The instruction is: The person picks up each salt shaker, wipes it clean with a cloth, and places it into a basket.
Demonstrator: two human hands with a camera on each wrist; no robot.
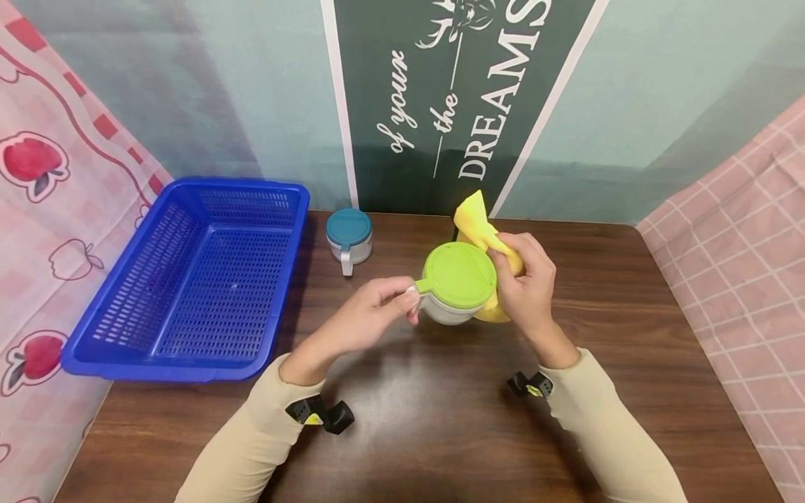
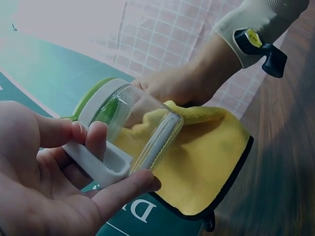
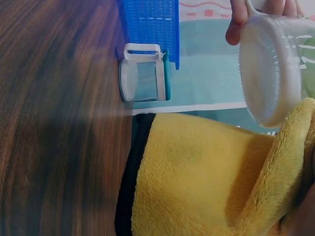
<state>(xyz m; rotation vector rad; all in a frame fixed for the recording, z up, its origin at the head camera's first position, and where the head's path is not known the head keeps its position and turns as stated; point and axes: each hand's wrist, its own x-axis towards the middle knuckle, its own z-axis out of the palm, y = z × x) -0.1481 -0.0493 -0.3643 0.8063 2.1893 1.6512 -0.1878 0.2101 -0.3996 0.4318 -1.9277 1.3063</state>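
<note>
A clear jar with a lime-green lid (image 1: 460, 275) is held up over the table by my left hand (image 1: 376, 311), whose fingers and thumb grip its white handle (image 2: 101, 164). Through its see-through wall in the left wrist view, the jar looks empty apart from something green under the lid. My right hand (image 1: 527, 283) grips a yellow cloth (image 2: 202, 157) with a black edge and holds it against the jar's far side. Most of the cloth hangs down below that hand. In the right wrist view the jar's round base (image 3: 261, 71) shows, while the right hand is mostly hidden.
A blue plastic basket (image 1: 286, 279) stands at the left of the wooden table (image 1: 440, 433). Between it and the jar, near the back wall, sits a second jar with a teal lid (image 1: 349, 229), its handle toward me. Printed cloths hang at the back and sides.
</note>
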